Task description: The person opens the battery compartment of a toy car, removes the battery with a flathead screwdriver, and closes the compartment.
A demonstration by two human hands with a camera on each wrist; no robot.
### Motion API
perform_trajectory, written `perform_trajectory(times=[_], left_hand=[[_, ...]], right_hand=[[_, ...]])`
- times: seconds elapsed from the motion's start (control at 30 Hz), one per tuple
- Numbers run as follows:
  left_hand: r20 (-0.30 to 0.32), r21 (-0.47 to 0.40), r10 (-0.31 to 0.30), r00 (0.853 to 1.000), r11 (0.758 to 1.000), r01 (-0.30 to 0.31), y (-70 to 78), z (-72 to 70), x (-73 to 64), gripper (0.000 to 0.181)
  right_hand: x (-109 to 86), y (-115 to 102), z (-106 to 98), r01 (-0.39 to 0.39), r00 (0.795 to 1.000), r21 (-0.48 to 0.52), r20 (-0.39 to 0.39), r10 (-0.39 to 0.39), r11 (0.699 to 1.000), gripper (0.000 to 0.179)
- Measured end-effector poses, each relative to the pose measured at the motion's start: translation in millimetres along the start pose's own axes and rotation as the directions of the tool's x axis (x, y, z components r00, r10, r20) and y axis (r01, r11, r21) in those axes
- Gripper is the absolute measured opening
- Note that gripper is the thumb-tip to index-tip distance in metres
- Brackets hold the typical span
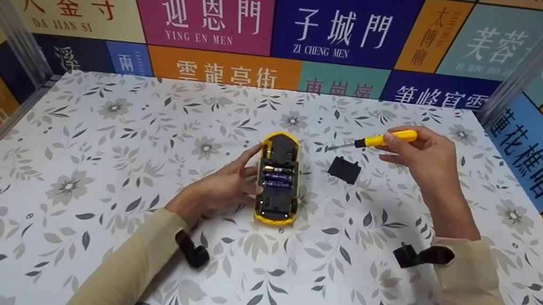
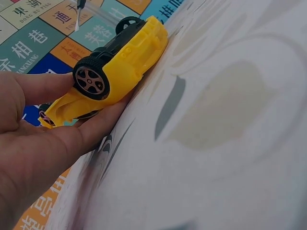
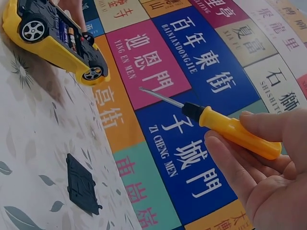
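A yellow toy car (image 1: pixel 275 201) lies upside down on the table, its black underside facing up. Batteries (image 1: pixel 278 179) sit in its uncovered compartment. My left hand (image 1: pixel 228 185) holds the car by its left side, and the left wrist view shows fingers next to a wheel (image 2: pixel 91 79) and under the body. Off to the right, my right hand (image 1: pixel 424 154) grips the yellow handle of a screwdriver (image 1: pixel 386 138), whose metal tip points left toward the car. Below the screwdriver, a black battery cover (image 1: pixel 345 170) rests on the table, apart from both hands.
White floral sheeting covers the table (image 1: pixel 103 159). Panels with coloured blocks and lettering (image 1: pixel 201 10) stand along the back and both sides. Black camera mounts (image 1: pixel 192 250) are strapped at the sleeve cuffs.
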State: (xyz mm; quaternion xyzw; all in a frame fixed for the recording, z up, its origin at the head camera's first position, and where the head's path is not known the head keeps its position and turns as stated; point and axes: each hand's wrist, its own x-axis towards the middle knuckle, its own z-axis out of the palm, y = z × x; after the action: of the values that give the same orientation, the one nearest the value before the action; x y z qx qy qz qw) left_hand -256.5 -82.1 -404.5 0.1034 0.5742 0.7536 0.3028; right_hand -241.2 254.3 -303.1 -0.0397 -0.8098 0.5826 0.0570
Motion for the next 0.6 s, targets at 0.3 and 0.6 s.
perform_trajectory(times=[0.3,0.6], left_hand=[[-0.012,0.004,-0.008,1.000,1.000,0.008,0.4,-0.1,-0.4,0.103],[-0.025,-0.004,-0.030,0.999,1.000,0.030,1.3,0.4,-0.6,0.102]], right_hand=[[-4.8,-5,19,0.074,0.995,-0.014,0.064,-0.073,0.997,0.034],[-5.6,-16,40,0.095,0.990,-0.027,0.103,-0.092,0.995,0.035]])
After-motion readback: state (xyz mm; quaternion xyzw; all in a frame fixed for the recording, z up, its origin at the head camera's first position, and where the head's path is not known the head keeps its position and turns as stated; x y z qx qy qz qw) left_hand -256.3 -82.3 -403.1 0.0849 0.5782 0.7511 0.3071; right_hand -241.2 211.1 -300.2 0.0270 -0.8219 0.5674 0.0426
